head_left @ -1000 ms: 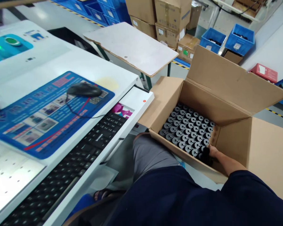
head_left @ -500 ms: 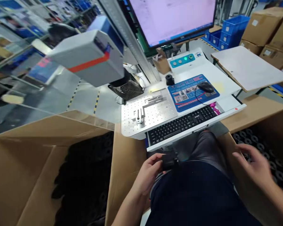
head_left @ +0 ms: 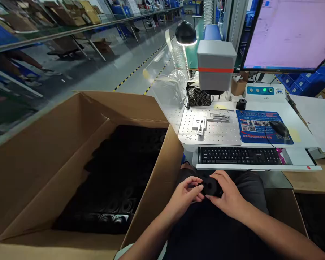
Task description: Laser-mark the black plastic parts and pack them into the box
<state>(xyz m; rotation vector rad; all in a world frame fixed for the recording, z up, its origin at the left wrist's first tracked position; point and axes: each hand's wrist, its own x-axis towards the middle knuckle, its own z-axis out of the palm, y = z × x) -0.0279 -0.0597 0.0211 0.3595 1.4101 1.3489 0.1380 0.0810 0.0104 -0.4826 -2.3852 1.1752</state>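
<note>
Over my lap, both hands meet on a small black round part [head_left: 209, 186]. My left hand [head_left: 186, 194] pinches its left side with curled fingers. My right hand [head_left: 227, 193] wraps round its right side. A large open cardboard box [head_left: 70, 151] stands at my left, with a pile of black parts [head_left: 119, 180] in it. In front of me a white perforated plate [head_left: 213, 128] carries a small metal fixture [head_left: 199, 124] under a grey laser head [head_left: 216, 64].
A black keyboard [head_left: 239, 156] sits on a pull-out tray just beyond my hands. A blue mouse pad [head_left: 262, 126] with a mouse [head_left: 278, 128], one black part [head_left: 241, 104], a monitor [head_left: 292, 34] and a desk lamp [head_left: 185, 32] stand behind. Another box edge [head_left: 308, 180] is at right.
My view swung left from the right-hand box to the workstation. The right hand left that box and joined the left hand on the black part at my lap.
</note>
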